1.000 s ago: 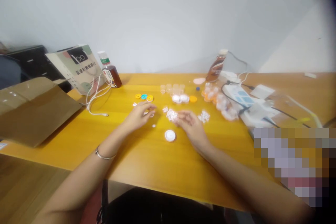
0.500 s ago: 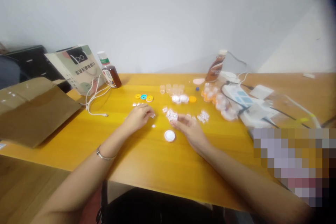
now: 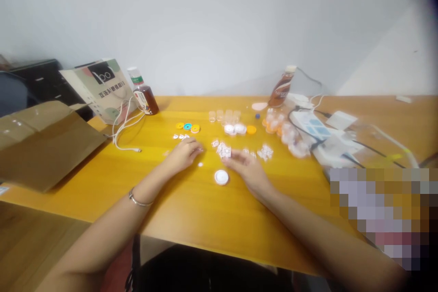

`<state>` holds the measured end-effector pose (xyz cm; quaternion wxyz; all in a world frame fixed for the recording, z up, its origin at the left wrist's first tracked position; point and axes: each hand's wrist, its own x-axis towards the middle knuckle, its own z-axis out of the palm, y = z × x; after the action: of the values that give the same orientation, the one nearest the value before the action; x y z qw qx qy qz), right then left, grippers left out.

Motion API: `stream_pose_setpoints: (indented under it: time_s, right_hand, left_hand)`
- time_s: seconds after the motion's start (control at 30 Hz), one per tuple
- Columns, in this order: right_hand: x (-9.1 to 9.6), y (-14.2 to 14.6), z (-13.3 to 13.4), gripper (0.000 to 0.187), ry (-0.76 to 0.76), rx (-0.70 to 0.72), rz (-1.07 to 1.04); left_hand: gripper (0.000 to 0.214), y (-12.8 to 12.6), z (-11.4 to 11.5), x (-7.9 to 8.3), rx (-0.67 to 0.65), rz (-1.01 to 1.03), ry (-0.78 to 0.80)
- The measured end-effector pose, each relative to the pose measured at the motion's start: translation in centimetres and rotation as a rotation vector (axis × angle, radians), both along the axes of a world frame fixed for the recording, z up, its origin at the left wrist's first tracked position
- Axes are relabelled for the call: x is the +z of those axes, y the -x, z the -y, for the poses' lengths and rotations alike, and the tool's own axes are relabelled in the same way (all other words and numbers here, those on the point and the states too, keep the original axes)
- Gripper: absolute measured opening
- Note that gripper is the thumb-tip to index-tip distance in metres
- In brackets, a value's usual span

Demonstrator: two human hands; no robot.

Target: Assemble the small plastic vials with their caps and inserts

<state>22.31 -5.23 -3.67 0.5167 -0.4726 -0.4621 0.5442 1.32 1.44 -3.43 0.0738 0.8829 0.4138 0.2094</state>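
My left hand (image 3: pixel 185 154) is closed with its fingertips together just above the table, and whatever is in them is too small and blurred to make out. My right hand (image 3: pixel 249 171) pinches a small white piece with dark marks (image 3: pixel 227 153) between thumb and fingers. That piece overlaps a pile of similar white pieces (image 3: pixel 221 147). A round white cap (image 3: pixel 221 177) lies on the table between my forearms. Near my left fingertips rests a tiny white disc (image 3: pixel 200 164). Several small white parts (image 3: pixel 181 137) lie behind my left hand.
Yellow and teal rings (image 3: pixel 187 126), white caps (image 3: pixel 234 129), an orange cap (image 3: pixel 251 129) and clear cups (image 3: pixel 224 116) stand farther back. Another white pile (image 3: pixel 265 151) and bagged containers (image 3: pixel 282 132) are right. Two drink bottles (image 3: pixel 146 96), a cardboard box (image 3: pixel 51 146) and a power strip (image 3: pixel 316 130) surround the work area.
My left hand has shifted slightly right, and the small white piece seen at its fingertips is now mostly hidden. My right hand stays nearly still by the pile.
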Motion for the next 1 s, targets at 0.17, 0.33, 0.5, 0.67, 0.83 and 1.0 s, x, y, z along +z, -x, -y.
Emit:
stream_pose_setpoints:
  time_s: [0.17, 0.33, 0.5, 0.67, 0.83, 1.0]
  right_hand:
    - [0.1, -0.1, 0.0, 0.024, 0.017, 0.003, -0.011]
    - [0.1, -0.1, 0.0, 0.02, 0.024, 0.019, -0.035]
    - [-0.1, -0.2, -0.1, 0.021, 0.049, 0.02, -0.076]
    - [0.0, -0.3, -0.2, 0.02, 0.045, 0.1, -0.043]
    - [0.0, -0.4, -0.3, 0.023, 0.041, 0.156, -0.004]
    - [-0.2, -0.4, -0.4, 0.022, 0.02, 0.204, 0.009]
  left_hand:
    - [0.013, -0.9, 1.1, 0.8, 0.025, 0.225, 0.046]
    - [0.021, -2.0, 2.0, 0.4, 0.03, 0.429, 0.2]
    - [0.021, -2.7, 2.5, 0.7, -0.046, 0.491, 0.217]
    - [0.019, -2.9, 3.0, 1.4, -0.191, 0.452, 0.226]
    - [0.02, -3.4, 3.6, 1.5, -0.193, 0.409, 0.228]
    - [0.016, -3.6, 3.7, 1.7, -0.199, 0.378, 0.135]
